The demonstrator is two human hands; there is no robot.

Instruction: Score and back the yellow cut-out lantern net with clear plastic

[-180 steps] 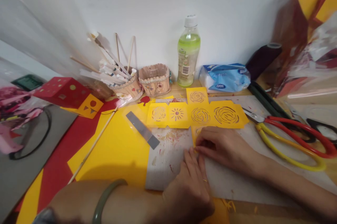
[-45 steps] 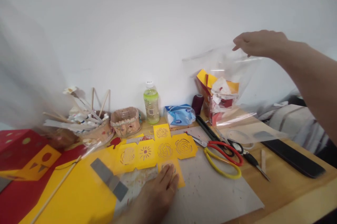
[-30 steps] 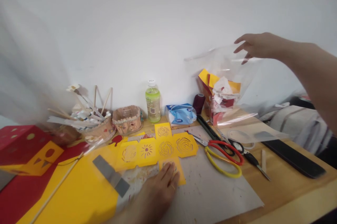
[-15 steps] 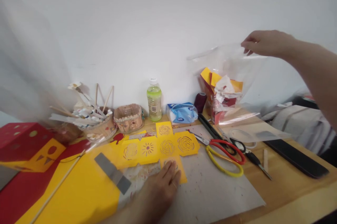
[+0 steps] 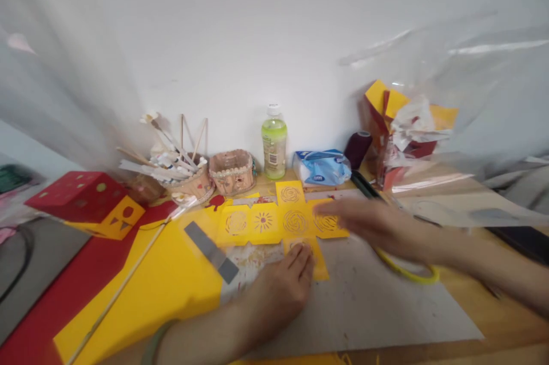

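Note:
A yellow paper cutout [image 5: 262,223], shaped like an unfolded box, lies on a grey sheet. Its panels carry flower and swirl patterns cut through. My left hand [image 5: 288,282] rests on the lower panel, fingers together and bent down onto the paper; their tips are partly hidden. My right hand [image 5: 373,225], smeared by motion, is stretched out over the right-hand panel with nothing visible in it. Beneath that forearm, scissors with a yellow handle [image 5: 412,273] are mostly covered. A clear plastic bag [image 5: 422,104] stands at the back right, filled with red and yellow paper scraps.
Along the wall stand a green bottle [image 5: 273,145], a blue tissue pack [image 5: 322,168], a dark thread spool [image 5: 358,146] and small baskets [image 5: 231,173]. At left are a red box [image 5: 81,196], large yellow paper [image 5: 163,290], a grey strip [image 5: 210,252] and a thin stick [image 5: 118,290].
My right hand has let go of the plastic bag's rim and come down left over the cutout. My left hand stays on the lower panel. The view has shifted left.

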